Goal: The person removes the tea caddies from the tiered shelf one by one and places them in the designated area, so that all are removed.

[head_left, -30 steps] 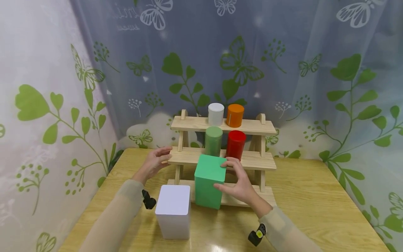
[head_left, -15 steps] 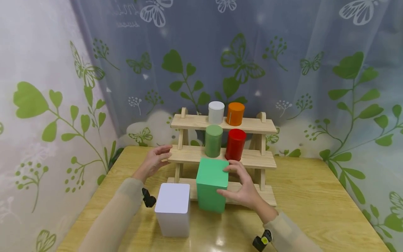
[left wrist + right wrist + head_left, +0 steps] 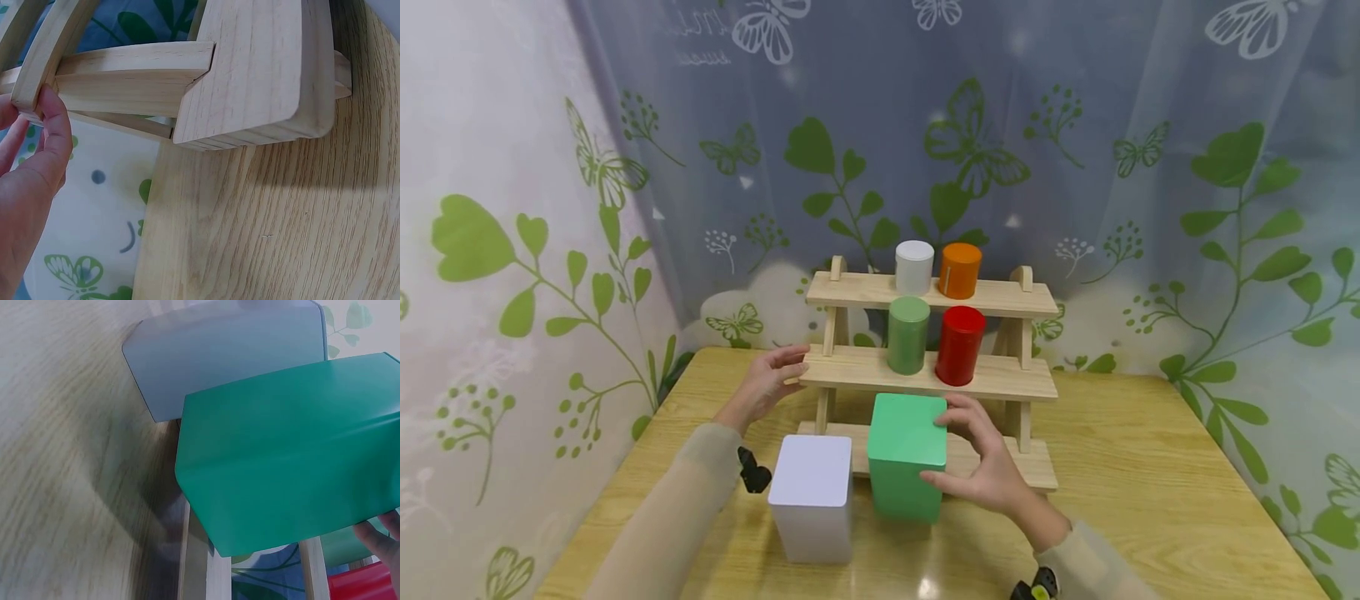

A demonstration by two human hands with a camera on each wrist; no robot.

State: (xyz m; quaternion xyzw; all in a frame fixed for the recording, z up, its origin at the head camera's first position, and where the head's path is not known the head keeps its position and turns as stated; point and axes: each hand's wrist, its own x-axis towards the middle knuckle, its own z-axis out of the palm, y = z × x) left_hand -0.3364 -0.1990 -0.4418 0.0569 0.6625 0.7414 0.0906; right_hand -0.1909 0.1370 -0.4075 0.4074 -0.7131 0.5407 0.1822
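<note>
Right hand (image 3: 988,467), thumb and fingers curved, grips the right side of an upright green box (image 3: 907,467) in front of a wooden stand (image 3: 853,363). Left hand (image 3: 763,385) pinches the stand's middle step. A white box (image 3: 812,479) stands just left of the green one; four cans (image 3: 907,335) occupy the upper steps. Only the right wrist view shows shadow (image 3: 140,481) beside the green base.
</note>
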